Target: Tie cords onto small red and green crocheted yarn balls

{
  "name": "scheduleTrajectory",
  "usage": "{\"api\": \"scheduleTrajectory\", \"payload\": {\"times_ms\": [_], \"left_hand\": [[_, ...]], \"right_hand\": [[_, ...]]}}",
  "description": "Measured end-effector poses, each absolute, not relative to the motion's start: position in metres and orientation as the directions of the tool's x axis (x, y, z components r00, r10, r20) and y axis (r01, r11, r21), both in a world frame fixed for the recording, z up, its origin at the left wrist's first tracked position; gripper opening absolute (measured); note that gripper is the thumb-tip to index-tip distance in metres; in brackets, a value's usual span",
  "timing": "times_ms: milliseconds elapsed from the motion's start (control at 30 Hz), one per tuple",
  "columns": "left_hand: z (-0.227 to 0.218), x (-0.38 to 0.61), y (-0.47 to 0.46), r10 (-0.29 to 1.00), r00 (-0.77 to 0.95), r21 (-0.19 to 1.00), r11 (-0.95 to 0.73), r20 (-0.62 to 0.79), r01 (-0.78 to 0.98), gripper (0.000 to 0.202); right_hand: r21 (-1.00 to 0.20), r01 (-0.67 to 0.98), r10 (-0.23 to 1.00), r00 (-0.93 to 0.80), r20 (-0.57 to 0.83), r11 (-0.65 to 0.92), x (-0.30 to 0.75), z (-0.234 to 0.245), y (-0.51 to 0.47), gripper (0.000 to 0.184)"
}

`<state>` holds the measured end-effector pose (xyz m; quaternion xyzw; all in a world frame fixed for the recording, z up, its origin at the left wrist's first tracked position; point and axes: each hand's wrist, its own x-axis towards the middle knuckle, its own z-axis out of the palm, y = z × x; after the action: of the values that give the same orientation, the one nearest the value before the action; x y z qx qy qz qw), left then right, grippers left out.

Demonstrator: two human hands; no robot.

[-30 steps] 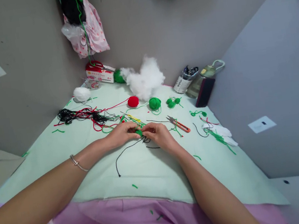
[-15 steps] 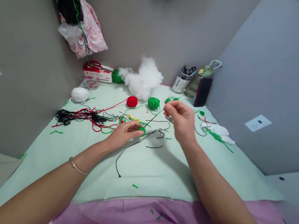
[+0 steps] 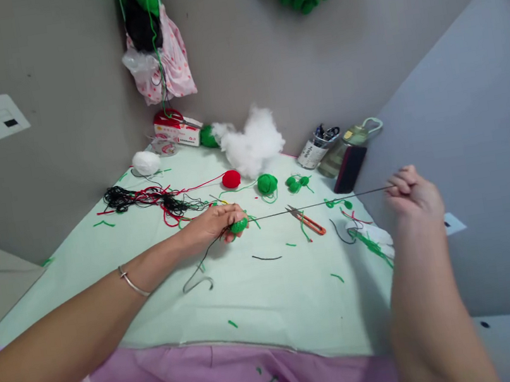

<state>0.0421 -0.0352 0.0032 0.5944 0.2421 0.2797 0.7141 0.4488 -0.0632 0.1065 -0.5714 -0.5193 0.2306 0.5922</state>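
My left hand (image 3: 214,222) pinches a small green crocheted piece (image 3: 239,225) just above the pale green table cover (image 3: 250,287). A black thread (image 3: 319,204) runs taut from that piece to my right hand (image 3: 411,193), which is raised far out to the right with its fingers closed on the thread's end. The thread's loose tail (image 3: 199,281) trails on the cover below my left hand. A bracelet sits on my left wrist.
Orange-handled snips (image 3: 306,220) lie under the thread. Behind are red (image 3: 231,179), green (image 3: 266,183) and white (image 3: 146,162) yarn balls, a black and red thread tangle (image 3: 150,197), white stuffing (image 3: 252,140), a tin of tools (image 3: 315,147), a bottle and a dark phone (image 3: 350,168).
My right hand has pulled the black thread from beside the green piece far out to the right until it is taut. The loose tail has been drawn shorter. My left hand has held its place.
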Motion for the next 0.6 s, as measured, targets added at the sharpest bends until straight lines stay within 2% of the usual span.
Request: {"api": "scheduleTrajectory", "payload": {"times_ms": [100, 200, 267, 333, 433, 500, 567, 600], "left_hand": [[0.003, 0.043, -0.037, 0.683, 0.73, 0.977, 0.176, -0.033, -0.12, 0.037], [0.003, 0.046, -0.04, 0.675, 0.736, 0.974, 0.195, -0.047, -0.117, 0.041], [0.003, 0.047, -0.042, 0.681, 0.731, 0.97, 0.203, -0.041, -0.134, 0.041], [0.003, 0.048, -0.042, 0.685, 0.728, 0.965, 0.21, -0.032, -0.155, 0.04], [0.004, 0.049, -0.041, 0.685, 0.728, 0.954, 0.235, -0.025, -0.188, 0.038], [0.005, 0.048, -0.041, 0.682, 0.731, 0.945, 0.258, -0.03, -0.202, 0.037], [0.006, 0.048, -0.041, 0.67, 0.741, 0.938, 0.282, -0.043, -0.2, 0.036], [0.007, 0.047, -0.041, 0.663, 0.747, 0.936, 0.292, -0.052, -0.195, 0.035]], "right_hand": [[-0.927, 0.301, 0.878, 0.349, 0.327, 0.225, 0.445, 0.093, -0.06, 0.055], [-0.953, 0.228, 0.924, 0.28, 0.26, 0.2, 0.382, 0.066, -0.063, 0.039], [-0.992, 0.095, 0.988, 0.122, 0.098, 0.087, 0.328, 0.047, -0.069, 0.032], [-0.998, 0.056, 1.0, -0.022, -0.014, -0.013, 0.282, 0.033, -0.078, 0.032], [-0.993, 0.092, 0.979, -0.183, -0.088, -0.072, 0.246, 0.021, -0.09, 0.035], [-0.983, 0.175, 0.948, -0.3, -0.104, -0.053, 0.248, 0.021, -0.093, 0.039], [-0.948, 0.317, 0.949, -0.309, -0.068, 0.036, 0.264, 0.026, -0.091, 0.039], [-0.908, 0.409, 0.969, -0.246, -0.01, 0.095, 0.276, 0.029, -0.088, 0.037]]}}
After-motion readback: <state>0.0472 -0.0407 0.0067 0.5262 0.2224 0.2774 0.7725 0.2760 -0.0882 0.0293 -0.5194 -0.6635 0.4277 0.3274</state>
